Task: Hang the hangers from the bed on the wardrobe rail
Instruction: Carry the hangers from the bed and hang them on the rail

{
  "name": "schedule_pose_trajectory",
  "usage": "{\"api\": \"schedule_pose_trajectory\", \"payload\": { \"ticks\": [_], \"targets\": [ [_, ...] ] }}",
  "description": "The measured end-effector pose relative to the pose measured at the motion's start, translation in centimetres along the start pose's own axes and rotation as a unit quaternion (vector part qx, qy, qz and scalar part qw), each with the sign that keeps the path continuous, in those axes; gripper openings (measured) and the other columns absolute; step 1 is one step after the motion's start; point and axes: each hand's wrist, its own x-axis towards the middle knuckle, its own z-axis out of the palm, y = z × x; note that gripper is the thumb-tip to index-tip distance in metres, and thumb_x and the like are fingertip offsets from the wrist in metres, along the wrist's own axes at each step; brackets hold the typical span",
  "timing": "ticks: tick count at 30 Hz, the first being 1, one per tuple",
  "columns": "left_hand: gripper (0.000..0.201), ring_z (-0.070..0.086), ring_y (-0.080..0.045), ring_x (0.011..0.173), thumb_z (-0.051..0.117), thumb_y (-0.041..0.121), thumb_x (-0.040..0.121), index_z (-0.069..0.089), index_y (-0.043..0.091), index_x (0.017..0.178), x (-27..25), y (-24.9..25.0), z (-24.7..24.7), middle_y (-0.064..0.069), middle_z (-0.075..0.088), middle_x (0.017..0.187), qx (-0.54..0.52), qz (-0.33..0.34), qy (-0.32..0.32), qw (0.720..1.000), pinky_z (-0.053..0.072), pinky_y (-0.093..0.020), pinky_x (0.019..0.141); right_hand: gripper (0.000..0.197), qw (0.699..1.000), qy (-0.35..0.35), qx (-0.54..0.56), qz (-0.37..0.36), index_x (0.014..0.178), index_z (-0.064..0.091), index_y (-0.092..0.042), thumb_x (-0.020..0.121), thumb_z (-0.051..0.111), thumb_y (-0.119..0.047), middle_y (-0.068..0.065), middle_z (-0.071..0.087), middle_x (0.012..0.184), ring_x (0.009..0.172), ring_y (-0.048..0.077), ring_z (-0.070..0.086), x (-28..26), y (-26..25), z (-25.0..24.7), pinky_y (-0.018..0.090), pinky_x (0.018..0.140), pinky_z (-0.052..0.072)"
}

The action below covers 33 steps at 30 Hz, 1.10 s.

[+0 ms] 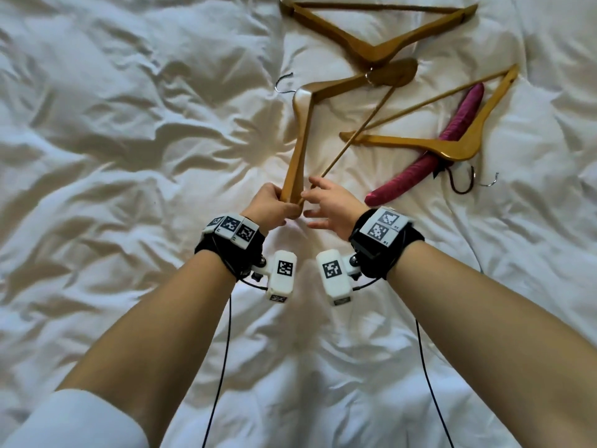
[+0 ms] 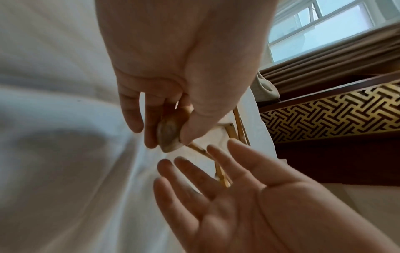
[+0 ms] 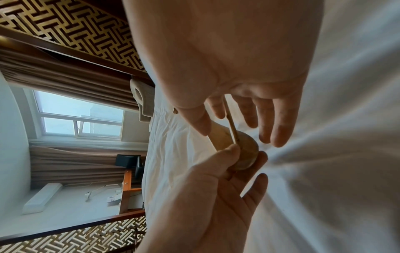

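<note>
The left hand (image 1: 274, 205) grips the near end of a wooden hanger (image 1: 302, 124), fingers and thumb curled round the rounded tip of one shoulder arm; in the left wrist view that tip (image 2: 169, 137) shows pinched between the thumb and the fingers. The hanger's other shoulder arm runs away across the white duvet (image 1: 129, 124), its far end lying over the neck of a second wooden hanger (image 1: 374, 30) near the top of the head view, and its metal hook (image 1: 284, 82) points off to the left. Its thin crossbar runs diagonally down to the held end.

The right hand (image 1: 332, 205) is just beside the left, fingers spread and nearly straight, holding nothing (the right wrist view shows the crossbar passing between its thumb and fingers, and whether any finger touches the wood cannot be told).

To the right, a third wooden hanger (image 1: 452, 137) lies flat on the duvet, crossing over a padded magenta hanger (image 1: 429, 156); their hooks lie close together at the lower right. All three of these hangers rest on the bed, well apart from the hands.

Both wrists wear black straps with marker tags. In the wrist views a window (image 3: 80, 116), brown curtains (image 3: 65, 80) and a patterned gold-and-dark panel (image 2: 337, 116) stand beyond the bed
</note>
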Motion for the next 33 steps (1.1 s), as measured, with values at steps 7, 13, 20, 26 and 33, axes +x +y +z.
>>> {"api": "schedule_pose_trajectory", "payload": {
  "ticks": [7,13,20,26,33],
  "targets": [
    [0.030,0.068,-0.026,0.089,0.075,0.001,0.076,0.054,0.009,0.096,-3.5,-3.4,-0.1,-0.016,0.068,0.099,-0.022,-0.019,0.010,1.000,0.056,-0.038,0.077,0.018,0.996,-0.042,-0.035,0.067,0.114,0.059,-0.017,0.099,0.055,-0.025,0.002,0.066,0.090,0.091,0.025,0.064,-1.2,1.2,2.8,0.043,0.088,0.049],
    [0.050,0.071,-0.022,0.093,0.073,-0.003,0.068,0.054,0.004,0.113,-6.3,-4.9,1.2,-0.013,0.069,0.103,-0.054,-0.029,0.016,0.998,0.059,-0.038,0.075,0.022,0.992,-0.035,-0.075,0.096,0.094,0.065,-0.011,0.091,0.066,-0.033,0.006,0.067,0.080,0.083,0.026,0.064,-2.1,2.2,3.6,0.043,0.087,0.055],
    [0.042,0.069,-0.005,0.076,0.065,-0.018,0.078,0.058,0.022,0.091,-10.8,-3.8,1.7,0.004,0.069,0.082,-0.069,0.026,0.009,0.997,0.054,-0.017,0.062,0.032,0.988,-0.037,-0.127,0.077,0.093,0.070,-0.007,0.084,0.075,-0.037,0.007,0.070,0.077,0.075,0.024,0.069,-4.8,2.5,4.0,0.038,0.076,0.060],
    [0.021,0.072,-0.016,0.077,0.077,0.001,0.078,0.069,0.009,0.096,-14.9,-1.6,0.9,-0.011,0.074,0.085,-0.079,0.065,0.009,0.995,0.051,-0.017,0.062,0.041,0.986,-0.011,-0.165,0.031,0.091,0.071,-0.005,0.076,0.082,-0.042,0.015,0.075,0.087,0.071,0.027,0.070,-8.4,1.2,4.4,0.036,0.074,0.056],
    [0.020,0.064,-0.014,0.076,0.070,0.004,0.083,0.063,0.010,0.101,-19.8,0.0,-0.2,-0.014,0.070,0.102,-0.042,0.033,0.052,0.997,0.045,-0.017,0.059,0.025,0.985,-0.005,-0.172,0.000,0.072,0.054,-0.014,0.082,0.077,-0.019,0.004,0.048,0.060,0.053,0.016,0.046,-13.9,-1.5,3.4,0.030,0.061,0.044]
  ]
}}
